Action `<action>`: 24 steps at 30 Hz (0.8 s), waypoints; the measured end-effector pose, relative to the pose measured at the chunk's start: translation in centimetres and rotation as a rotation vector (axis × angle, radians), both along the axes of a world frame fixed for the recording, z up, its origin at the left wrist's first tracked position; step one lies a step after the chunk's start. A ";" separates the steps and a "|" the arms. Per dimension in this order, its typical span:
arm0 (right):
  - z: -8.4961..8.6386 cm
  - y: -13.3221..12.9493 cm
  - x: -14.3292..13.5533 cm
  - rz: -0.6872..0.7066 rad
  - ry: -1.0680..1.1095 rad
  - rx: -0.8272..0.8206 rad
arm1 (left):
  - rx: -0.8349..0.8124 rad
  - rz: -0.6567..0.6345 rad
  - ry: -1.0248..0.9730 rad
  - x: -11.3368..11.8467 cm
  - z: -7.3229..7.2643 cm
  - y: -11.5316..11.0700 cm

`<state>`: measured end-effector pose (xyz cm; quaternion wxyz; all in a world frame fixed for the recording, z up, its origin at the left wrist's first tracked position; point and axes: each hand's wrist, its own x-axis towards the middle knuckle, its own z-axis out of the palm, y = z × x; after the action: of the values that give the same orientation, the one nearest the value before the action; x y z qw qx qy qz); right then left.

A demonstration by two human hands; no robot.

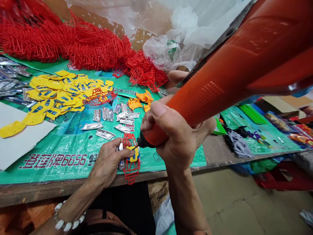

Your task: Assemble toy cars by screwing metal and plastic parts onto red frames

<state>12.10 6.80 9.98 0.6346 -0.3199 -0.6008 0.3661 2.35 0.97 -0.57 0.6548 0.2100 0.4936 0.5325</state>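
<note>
My right hand (174,132) is wrapped round a red-orange power screwdriver (210,75) that slants down from the upper right. Its black tip and thin bit reach a small yellow piece (133,154) near the table's front edge. That yellow piece lies on a red lattice frame (131,169), with silver parts beside it. My left hand (107,160), a white bead bracelet at its wrist, pinches this small assembly from the left with thumb and fingers. Just beyond the hands lie several loose silver parts (105,134) and a few orange pieces (134,103).
Yellow pieces (66,91) form a pile at the left, near a white sheet (22,130). Red lattice frames (93,45) are heaped along the back beside clear plastic bags (163,49). Green pieces (253,114) and grey-white strips (239,143) lie on the right.
</note>
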 end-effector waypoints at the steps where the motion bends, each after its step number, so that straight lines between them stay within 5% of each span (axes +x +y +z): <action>1: 0.1 -0.1 0.0 -0.007 0.008 0.003 | 0.005 -0.002 0.003 0.0 0.0 0.0; 24: 0.6 -0.7 0.9 0.094 0.028 -0.092 | -0.034 0.021 -0.039 0.0 0.4 0.1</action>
<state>13.01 6.15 10.62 0.6098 -0.3151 -0.5886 0.4272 2.40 1.03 -0.14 0.6620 0.1834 0.4921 0.5348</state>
